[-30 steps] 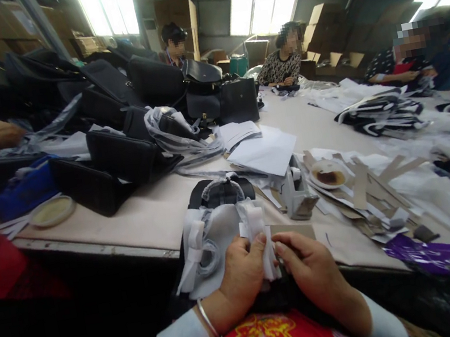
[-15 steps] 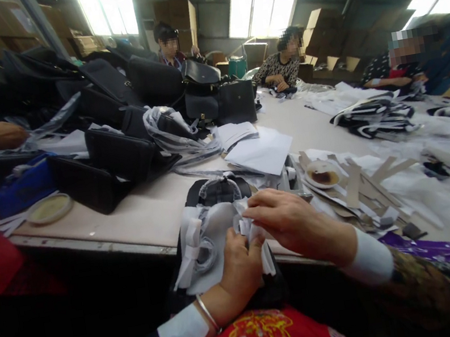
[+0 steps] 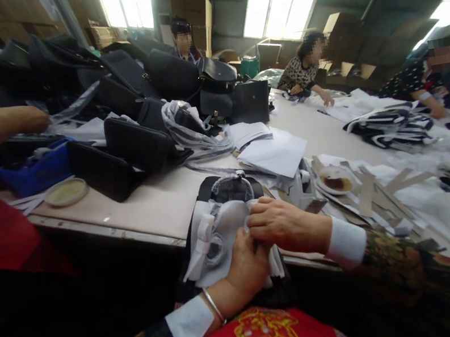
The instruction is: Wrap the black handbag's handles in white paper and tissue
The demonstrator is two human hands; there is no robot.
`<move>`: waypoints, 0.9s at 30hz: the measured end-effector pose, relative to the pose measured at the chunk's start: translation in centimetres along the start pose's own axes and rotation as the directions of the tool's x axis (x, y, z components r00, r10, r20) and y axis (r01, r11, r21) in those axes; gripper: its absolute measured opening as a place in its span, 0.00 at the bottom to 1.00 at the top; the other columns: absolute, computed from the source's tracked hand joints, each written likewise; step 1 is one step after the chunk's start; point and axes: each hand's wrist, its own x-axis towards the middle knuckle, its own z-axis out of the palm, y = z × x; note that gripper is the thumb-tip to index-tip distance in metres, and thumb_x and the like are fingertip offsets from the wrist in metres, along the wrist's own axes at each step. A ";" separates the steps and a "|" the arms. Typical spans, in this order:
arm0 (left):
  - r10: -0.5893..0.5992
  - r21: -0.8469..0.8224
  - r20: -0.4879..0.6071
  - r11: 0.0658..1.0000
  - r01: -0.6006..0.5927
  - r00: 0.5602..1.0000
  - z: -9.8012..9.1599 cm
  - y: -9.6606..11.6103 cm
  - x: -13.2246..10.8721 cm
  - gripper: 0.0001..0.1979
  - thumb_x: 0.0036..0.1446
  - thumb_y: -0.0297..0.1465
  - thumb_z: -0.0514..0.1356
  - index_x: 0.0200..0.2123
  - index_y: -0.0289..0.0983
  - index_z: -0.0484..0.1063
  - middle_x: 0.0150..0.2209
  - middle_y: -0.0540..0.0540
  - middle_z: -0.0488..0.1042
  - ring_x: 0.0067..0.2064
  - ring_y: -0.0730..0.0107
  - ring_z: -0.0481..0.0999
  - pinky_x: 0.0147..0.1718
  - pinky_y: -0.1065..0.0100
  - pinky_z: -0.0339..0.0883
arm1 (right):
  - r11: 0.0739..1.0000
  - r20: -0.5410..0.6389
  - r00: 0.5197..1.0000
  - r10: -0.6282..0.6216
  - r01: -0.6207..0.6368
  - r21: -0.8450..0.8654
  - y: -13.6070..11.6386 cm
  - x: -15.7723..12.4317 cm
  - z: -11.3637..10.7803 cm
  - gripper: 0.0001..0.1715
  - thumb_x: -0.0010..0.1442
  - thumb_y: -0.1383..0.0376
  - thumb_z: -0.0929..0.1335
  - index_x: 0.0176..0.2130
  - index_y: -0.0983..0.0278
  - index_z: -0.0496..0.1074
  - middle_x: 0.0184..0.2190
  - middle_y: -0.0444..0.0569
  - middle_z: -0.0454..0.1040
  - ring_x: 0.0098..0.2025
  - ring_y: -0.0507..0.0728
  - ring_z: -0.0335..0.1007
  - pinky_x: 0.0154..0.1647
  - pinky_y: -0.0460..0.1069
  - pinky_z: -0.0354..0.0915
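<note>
A black backpack (image 3: 231, 190) leans at the table's front edge before me, its carry handle (image 3: 249, 184) wound in clear plastic. White sheeting (image 3: 234, 221) covers its face, and on the left a strap (image 3: 205, 229) is bound in white wrapping. My left hand (image 3: 245, 263) is closed on the white-wrapped strap at the right side, with thumb and fingers pinched together. Just above and touching it, my right hand (image 3: 284, 225) is bent over the same strap with its fingertips pressed in. Both hands hide most of what they grip.
Black bags (image 3: 138, 142) pile up at the left, beside a blue bin (image 3: 38, 171) and a round lid (image 3: 65, 192). White paper sheets (image 3: 278, 151), a bowl with brown residue (image 3: 334, 180) and cardboard strips (image 3: 369, 190) lie ahead and right. A co-worker's arm (image 3: 6, 124) reaches in at left.
My right hand has moved in closer over my left, its fingers now curled down at the strap. The view has shifted slightly left. A co-worker at the back has stretched out an arm.
</note>
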 end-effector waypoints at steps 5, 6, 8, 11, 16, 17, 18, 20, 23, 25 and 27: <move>-0.121 -0.040 0.018 0.992 0.121 0.993 -0.1 -0.1 0.1 0.11 0.62 0.38 0.59 0.38 0.36 0.75 0.38 0.40 0.77 0.41 0.55 0.76 0.43 0.57 0.69 | 0.959 -0.395 0.880 0.264 -0.197 0.201 1.4 -3.6 0.8 0.14 0.69 0.72 0.62 0.49 0.65 0.74 0.48 0.53 0.78 0.50 0.59 0.71 0.52 0.55 0.66; -0.150 -0.057 0.034 0.987 0.152 0.988 -0.1 -0.1 0.0 0.12 0.62 0.38 0.59 0.40 0.35 0.74 0.38 0.41 0.78 0.40 0.55 0.77 0.42 0.58 0.70 | 0.925 -0.480 0.794 0.373 -0.278 0.258 2.0 -5.1 1.4 0.15 0.69 0.71 0.62 0.51 0.65 0.74 0.48 0.54 0.77 0.50 0.59 0.72 0.52 0.54 0.68; -0.204 -0.116 0.079 0.970 0.213 0.976 -0.2 -0.3 -0.1 0.14 0.63 0.40 0.59 0.43 0.35 0.74 0.37 0.40 0.80 0.39 0.56 0.79 0.39 0.61 0.70 | 0.844 -0.486 0.691 0.536 -0.440 0.307 2.9 -8.2 2.8 0.18 0.68 0.71 0.63 0.55 0.63 0.73 0.48 0.55 0.77 0.48 0.59 0.74 0.49 0.54 0.71; -0.257 -0.216 0.133 0.935 0.281 0.957 -0.2 -0.6 -0.2 0.18 0.62 0.43 0.59 0.43 0.34 0.75 0.36 0.40 0.81 0.37 0.58 0.79 0.35 0.64 0.70 | 0.842 -0.259 0.806 0.532 -0.471 0.262 3.4 -11.6 5.0 0.32 0.65 0.75 0.62 0.65 0.60 0.65 0.53 0.56 0.76 0.48 0.59 0.76 0.47 0.54 0.73; -0.281 -0.177 0.146 0.936 0.305 0.949 -0.1 -0.7 -0.4 0.20 0.62 0.47 0.59 0.34 0.35 0.77 0.29 0.42 0.79 0.31 0.61 0.76 0.29 0.67 0.66 | 0.942 -0.340 0.897 0.284 -0.194 0.275 1.7 -10.8 4.5 0.26 0.65 0.77 0.61 0.56 0.62 0.73 0.46 0.54 0.77 0.45 0.56 0.74 0.44 0.49 0.71; -0.276 -0.150 0.144 0.943 0.296 0.950 -0.1 -0.6 -0.3 0.20 0.62 0.47 0.59 0.34 0.35 0.77 0.29 0.43 0.78 0.30 0.61 0.76 0.29 0.67 0.65 | 0.963 -0.350 0.908 0.229 -0.160 0.215 1.3 -10.0 3.7 0.21 0.66 0.76 0.60 0.52 0.63 0.75 0.43 0.54 0.77 0.43 0.56 0.73 0.43 0.50 0.70; -0.267 -0.122 0.141 0.951 0.284 0.953 0.0 -0.4 -0.3 0.20 0.62 0.47 0.59 0.34 0.35 0.76 0.29 0.43 0.77 0.31 0.61 0.75 0.29 0.66 0.65 | 0.981 -0.333 0.926 0.176 -0.136 0.140 1.0 -9.2 2.7 0.18 0.68 0.75 0.60 0.47 0.63 0.76 0.40 0.53 0.77 0.40 0.56 0.71 0.42 0.51 0.68; -0.240 -0.052 0.120 0.967 0.248 0.963 0.1 -0.2 0.0 0.17 0.62 0.44 0.59 0.37 0.35 0.75 0.30 0.44 0.77 0.33 0.61 0.75 0.32 0.65 0.66 | 0.997 -0.250 0.965 0.075 -0.078 -0.002 0.7 -7.3 0.8 0.15 0.70 0.72 0.60 0.39 0.64 0.75 0.35 0.51 0.75 0.36 0.56 0.68 0.39 0.52 0.65; -0.159 0.088 0.090 0.985 0.151 0.983 0.2 0.0 0.3 0.11 0.63 0.38 0.58 0.38 0.35 0.74 0.36 0.43 0.76 0.39 0.59 0.75 0.40 0.62 0.68 | 0.997 -0.104 0.993 -0.057 0.051 -0.055 0.8 -4.3 -1.4 0.14 0.69 0.68 0.65 0.31 0.64 0.73 0.32 0.49 0.75 0.37 0.58 0.67 0.40 0.53 0.63; -0.087 0.192 0.078 0.979 0.071 0.993 0.3 0.0 0.3 0.09 0.63 0.33 0.57 0.39 0.36 0.75 0.41 0.41 0.75 0.44 0.57 0.74 0.46 0.58 0.68 | 0.995 -0.038 0.995 -0.096 0.097 0.007 1.4 -2.6 -2.0 0.10 0.67 0.68 0.68 0.31 0.64 0.75 0.42 0.51 0.78 0.45 0.59 0.69 0.46 0.55 0.63; -0.051 0.264 0.064 0.964 0.032 0.997 0.4 -0.2 0.1 0.09 0.63 0.30 0.56 0.40 0.36 0.76 0.43 0.40 0.73 0.47 0.55 0.73 0.50 0.55 0.68 | 0.990 0.029 0.996 -0.089 0.085 0.115 2.2 -1.2 -1.8 0.06 0.64 0.69 0.71 0.33 0.64 0.78 0.51 0.51 0.77 0.51 0.59 0.70 0.50 0.54 0.63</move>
